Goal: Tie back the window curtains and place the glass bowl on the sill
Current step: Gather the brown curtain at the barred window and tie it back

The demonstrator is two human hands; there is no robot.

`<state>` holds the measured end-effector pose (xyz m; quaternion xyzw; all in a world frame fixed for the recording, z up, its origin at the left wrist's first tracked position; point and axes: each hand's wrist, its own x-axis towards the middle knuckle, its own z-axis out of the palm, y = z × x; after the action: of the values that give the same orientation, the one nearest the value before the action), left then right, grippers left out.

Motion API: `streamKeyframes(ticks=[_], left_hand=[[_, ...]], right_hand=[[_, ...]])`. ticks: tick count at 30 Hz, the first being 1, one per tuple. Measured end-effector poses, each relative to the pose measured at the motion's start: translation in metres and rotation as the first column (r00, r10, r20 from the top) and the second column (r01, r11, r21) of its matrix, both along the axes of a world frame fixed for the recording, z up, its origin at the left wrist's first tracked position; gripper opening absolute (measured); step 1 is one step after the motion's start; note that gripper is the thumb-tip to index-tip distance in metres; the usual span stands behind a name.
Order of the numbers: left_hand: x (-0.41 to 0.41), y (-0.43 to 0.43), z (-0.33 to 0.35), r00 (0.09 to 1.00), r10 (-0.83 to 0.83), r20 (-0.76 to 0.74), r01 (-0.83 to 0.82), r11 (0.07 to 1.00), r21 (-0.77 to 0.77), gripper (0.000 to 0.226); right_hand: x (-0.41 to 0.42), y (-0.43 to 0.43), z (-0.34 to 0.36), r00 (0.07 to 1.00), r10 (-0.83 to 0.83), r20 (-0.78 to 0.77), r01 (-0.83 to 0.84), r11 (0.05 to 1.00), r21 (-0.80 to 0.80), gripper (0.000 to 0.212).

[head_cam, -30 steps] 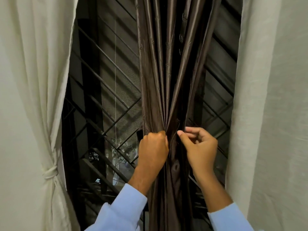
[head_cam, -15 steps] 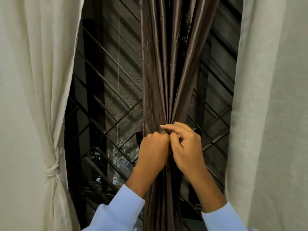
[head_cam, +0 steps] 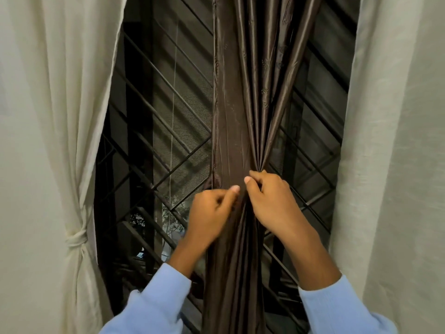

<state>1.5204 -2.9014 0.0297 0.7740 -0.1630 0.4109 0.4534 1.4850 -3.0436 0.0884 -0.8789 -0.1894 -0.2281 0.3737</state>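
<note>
While the glossy brown curtain (head_cam: 231,121) hangs in narrow pleats before a diagonal metal grille (head_cam: 168,86), the left hand (head_cam: 212,213) and right hand (head_cam: 272,203) each clamp a grip on its gathered middle.

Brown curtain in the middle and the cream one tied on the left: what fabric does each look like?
Brown curtain: looks like a satin or taffeta-type synthetic with a glossy finish. Light streaks run along its sharp, narrow pleats, and it has faint embroidered motifs.
Cream curtain: seems to be a matte cotton or linen-like weave, with no sheen and soft, broad folds.
The exact fibre of either cannot be told.
</note>
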Motion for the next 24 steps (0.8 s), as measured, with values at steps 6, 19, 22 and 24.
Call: streamKeyframes(ticks=[6, 19, 22, 24], left_hand=[[0.046, 0.048, -0.002, 0.958, -0.074, -0.279, 0.006, 0.971, -0.239, 0.032], [0.029, 0.041, 0.014, 0.872, -0.325, -0.367, 0.134, 0.878, -0.46, 0.023], [0.017, 0.046, 0.015, 0.954, -0.023, -0.298, -0.053, 0.968, -0.244, 0.026], [0.002, 0.041, 0.021, 0.977, 0.007, -0.212, -0.04, 0.988, -0.15, 0.027]], right_hand=[[0.002, -0.009, -0.005, 1.0, -0.011, 0.008, 0.011, 1.0, -0.007, 0.047], [-0.001, -0.006, -0.018, 0.996, -0.059, 0.067, 0.06, 0.998, -0.01, 0.072], [0.002, -0.006, -0.022, 0.993, -0.078, 0.09, 0.079, 0.997, -0.013, 0.075], [0.005, -0.005, -0.026, 0.99, -0.087, 0.115, 0.089, 0.996, -0.014, 0.078]])
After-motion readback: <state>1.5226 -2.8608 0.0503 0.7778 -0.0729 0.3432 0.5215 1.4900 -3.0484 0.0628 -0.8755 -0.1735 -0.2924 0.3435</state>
